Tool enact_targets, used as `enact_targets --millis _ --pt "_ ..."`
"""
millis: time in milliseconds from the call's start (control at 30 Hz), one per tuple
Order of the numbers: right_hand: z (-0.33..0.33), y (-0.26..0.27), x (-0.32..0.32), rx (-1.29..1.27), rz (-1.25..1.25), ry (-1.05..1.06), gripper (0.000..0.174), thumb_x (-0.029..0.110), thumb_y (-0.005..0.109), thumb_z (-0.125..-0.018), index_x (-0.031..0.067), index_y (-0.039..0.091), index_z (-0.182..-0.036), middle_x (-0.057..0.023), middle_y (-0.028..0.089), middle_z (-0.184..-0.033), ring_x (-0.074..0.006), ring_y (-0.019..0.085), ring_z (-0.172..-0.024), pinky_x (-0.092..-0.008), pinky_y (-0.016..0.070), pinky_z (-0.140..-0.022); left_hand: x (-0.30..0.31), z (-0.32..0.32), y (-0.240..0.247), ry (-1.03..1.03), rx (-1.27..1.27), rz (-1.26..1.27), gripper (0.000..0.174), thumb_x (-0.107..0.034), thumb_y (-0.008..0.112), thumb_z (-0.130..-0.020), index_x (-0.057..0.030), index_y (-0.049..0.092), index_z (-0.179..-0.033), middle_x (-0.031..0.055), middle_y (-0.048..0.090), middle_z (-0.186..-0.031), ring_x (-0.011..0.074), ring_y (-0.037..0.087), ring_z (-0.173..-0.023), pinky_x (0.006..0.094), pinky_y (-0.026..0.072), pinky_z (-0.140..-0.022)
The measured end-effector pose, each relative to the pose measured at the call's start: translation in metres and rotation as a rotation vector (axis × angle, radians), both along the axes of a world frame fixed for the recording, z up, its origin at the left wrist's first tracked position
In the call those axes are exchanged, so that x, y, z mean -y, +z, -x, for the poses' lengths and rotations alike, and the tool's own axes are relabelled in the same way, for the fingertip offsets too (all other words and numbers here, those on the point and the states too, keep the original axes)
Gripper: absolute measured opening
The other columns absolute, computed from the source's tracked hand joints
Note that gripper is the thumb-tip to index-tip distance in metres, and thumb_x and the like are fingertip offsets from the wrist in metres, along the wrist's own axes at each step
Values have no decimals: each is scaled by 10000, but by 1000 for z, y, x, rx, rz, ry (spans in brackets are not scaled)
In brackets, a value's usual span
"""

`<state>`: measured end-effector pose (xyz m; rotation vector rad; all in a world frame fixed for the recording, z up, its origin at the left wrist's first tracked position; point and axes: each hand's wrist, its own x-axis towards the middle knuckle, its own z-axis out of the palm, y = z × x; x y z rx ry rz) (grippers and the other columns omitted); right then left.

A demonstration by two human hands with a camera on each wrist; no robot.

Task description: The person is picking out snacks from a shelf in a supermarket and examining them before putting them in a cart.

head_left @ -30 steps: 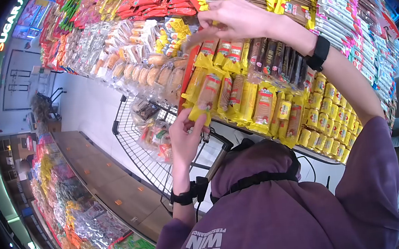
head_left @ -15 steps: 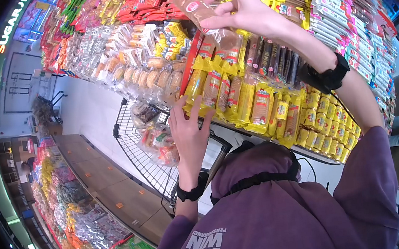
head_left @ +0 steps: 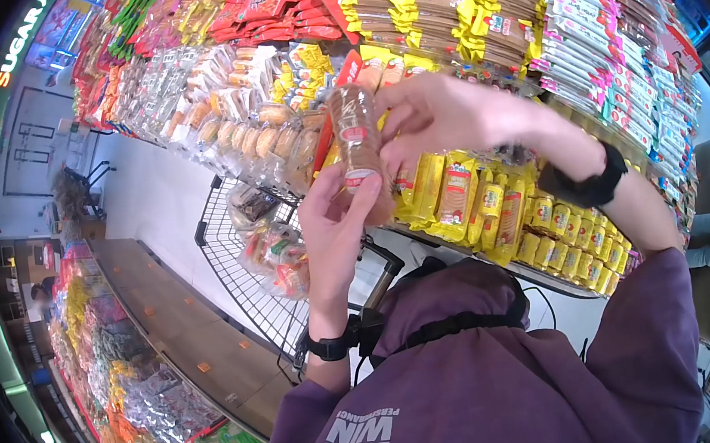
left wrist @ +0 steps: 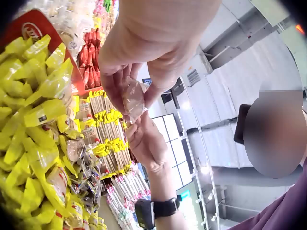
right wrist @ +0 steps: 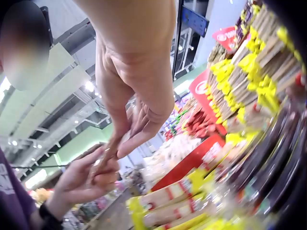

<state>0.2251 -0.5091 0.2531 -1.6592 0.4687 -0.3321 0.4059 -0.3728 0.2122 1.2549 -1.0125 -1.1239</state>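
Observation:
A clear-wrapped package of brown biscuits with a round red label (head_left: pixel 354 131) is held upright between both hands above the snack shelf. My left hand (head_left: pixel 334 232) pinches its lower end between thumb and fingers; the left wrist view shows the crinkled wrapper end (left wrist: pixel 133 98) in that hand (left wrist: pixel 148 52). At its right side, my right hand (head_left: pixel 456 116) has bent fingers against the package, and in the right wrist view this hand (right wrist: pixel 136 81) pinches its edge. Yellow-wrapped biscuit packs (head_left: pixel 456 193) lie just below and to the right.
A black wire cart (head_left: pixel 238 260) with bagged items (head_left: pixel 277 260) stands at the left of the shelf. Bagged round pastries (head_left: pixel 264 136) lie left of a red divider. Small yellow packs (head_left: pixel 567 225) fill the front right. Another candy display (head_left: pixel 148 390) runs along the lower left.
The brown package has come down from the upper rows and turned upright. My right hand has lowered with it, and my left hand, earlier at the yellow packs, now grips its lower end.

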Motion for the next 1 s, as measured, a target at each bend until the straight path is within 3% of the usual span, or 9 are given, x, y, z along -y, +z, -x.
enact_targets --millis 33,100,200,367,533,633,833,867,1000 --pt "5 -2 17 -5 28 51 316 85 674 -864 -50 585 -1135 -144 702 -940 -170 688 -806 -299 569 -729 -4 0 -3 23 -9 -7 288 -108 651 -918 32 589 -1162 72 677 -996 117 651 -812 279 555 -727" --pt "17 -8 50 -215 469 -60 204 -18 625 -813 17 670 -1009 -108 717 -945 -194 695 -808 -331 555 -717 -11 -1 -6 66 -81 -71 262 -92 665 -906 27 596 -1129 63 673 -955 105 643 -777 270 555 -687" --pt "22 -35 90 -416 761 29 205 -21 695 -757 25 671 -956 -103 704 -922 -256 682 -844 -360 534 -730 -22 -9 -19 66 -116 -127 243 -76 686 -891 23 599 -1095 58 672 -939 100 644 -756 277 558 -675" --pt "5 -64 115 -489 809 221 274 5 785 -682 18 668 -929 -109 692 -943 -284 656 -931 -385 515 -792 -35 -8 -24 91 -93 -136 257 -109 683 -892 20 604 -1101 64 681 -907 116 643 -707 268 536 -651" --pt "-14 -54 119 -780 849 313 296 97 821 -665 65 675 -921 -82 672 -936 -286 596 -1005 -408 469 -859 -42 -10 -27 128 -100 -107 265 -116 680 -890 22 609 -1105 69 690 -914 119 642 -703 268 530 -655" --pt "-10 -61 121 -668 1029 362 196 121 784 -716 93 653 -859 -47 654 -893 -258 551 -1007 -387 414 -890 -44 -12 -30 140 -96 -104 267 -109 681 -888 21 609 -1110 65 689 -919 116 642 -722 270 535 -660" --pt "4 -52 115 -566 978 300 161 130 700 -809 108 542 -783 -4 621 -866 -237 524 -994 -379 331 -919 -44 -10 -35 156 -102 -118 274 -108 678 -889 18 602 -1119 56 682 -914 106 639 -744 278 547 -664" --pt "6 -57 111 -479 1020 295 163 172 727 -791 104 591 -851 -9 638 -884 -240 529 -1023 -392 325 -942 -43 -9 -34 146 -112 -123 274 -108 678 -889 17 601 -1120 56 681 -911 105 639 -741 279 548 -663" --pt "8 -61 107 -579 957 316 291 245 778 -746 104 660 -972 -22 670 -975 -242 529 -1076 -410 320 -975 -41 -5 -30 129 -124 -139 272 -107 674 -890 14 597 -1121 58 681 -910 103 637 -729 280 549 -662"
